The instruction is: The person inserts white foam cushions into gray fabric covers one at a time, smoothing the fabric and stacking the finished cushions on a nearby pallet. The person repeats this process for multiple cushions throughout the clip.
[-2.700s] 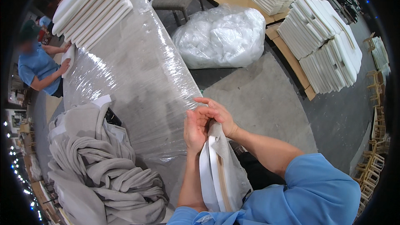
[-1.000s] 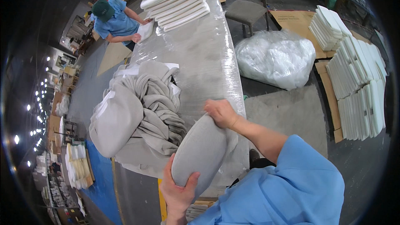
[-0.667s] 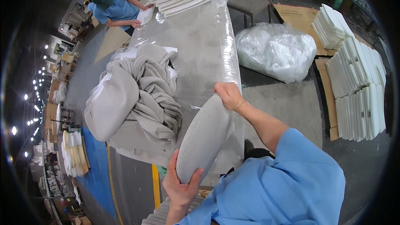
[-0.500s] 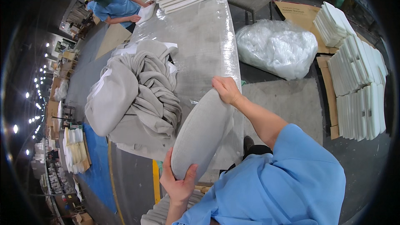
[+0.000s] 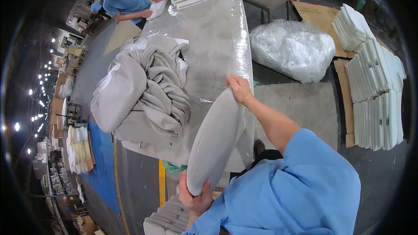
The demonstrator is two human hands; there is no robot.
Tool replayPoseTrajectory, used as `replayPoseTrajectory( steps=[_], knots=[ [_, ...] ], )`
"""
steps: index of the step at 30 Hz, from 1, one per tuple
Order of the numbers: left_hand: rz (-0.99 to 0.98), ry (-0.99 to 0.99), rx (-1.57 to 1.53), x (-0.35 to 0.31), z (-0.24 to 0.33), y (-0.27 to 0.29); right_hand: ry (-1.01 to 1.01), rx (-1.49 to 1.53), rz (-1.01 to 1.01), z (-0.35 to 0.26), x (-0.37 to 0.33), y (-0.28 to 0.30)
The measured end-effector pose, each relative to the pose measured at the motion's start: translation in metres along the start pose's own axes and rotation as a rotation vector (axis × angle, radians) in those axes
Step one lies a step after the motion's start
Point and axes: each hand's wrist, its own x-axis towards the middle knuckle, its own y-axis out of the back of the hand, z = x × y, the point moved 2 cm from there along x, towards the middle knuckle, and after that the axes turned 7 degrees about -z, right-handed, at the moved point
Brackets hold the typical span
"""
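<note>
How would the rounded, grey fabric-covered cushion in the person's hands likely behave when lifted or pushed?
The cushion is likely firm, not floppy: it spans left hand to right hand without visible sagging. It may be light, as they grip only its ends. Stood on its curved edge, it would probably tip.

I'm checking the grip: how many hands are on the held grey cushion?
2: the right hand at the upper end of the grey cushion, the left hand at its lower end.
</note>
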Motion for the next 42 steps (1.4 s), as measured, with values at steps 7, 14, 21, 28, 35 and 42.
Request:
replayPoseTrajectory(
  steps=[7, 14, 21, 28, 35, 42],
  knots=[
    [0.226, 0.187, -0.28, -0.018, -0.051, -0.019, -0.333, 0.198, 0.036, 0.082, -0.042, -0.014],
    [0.042, 0.912, -1.261, -0.042, -0.069, -0.016, -0.533, 0.554, -0.815, -0.005, 0.02, 0.038],
    [-0.468, 1.134, -0.714, -0.079, -0.128, -0.077, -0.215, 0.567, -0.698, -0.064, 0.041, 0.043],
    [-0.642, 1.245, -0.516, -0.084, -0.156, -0.125, -0.209, 0.336, -0.501, -0.055, 0.046, 0.029],
    [-0.523, 1.069, -0.565, -0.046, -0.167, -0.149, 0.048, 0.055, -0.293, -0.068, 0.037, 0.003],
    [-0.32, 0.265, -0.813, 0.143, -0.072, -0.19, 0.41, -0.177, -0.12, -0.071, 0.023, -0.004]
  ],
)
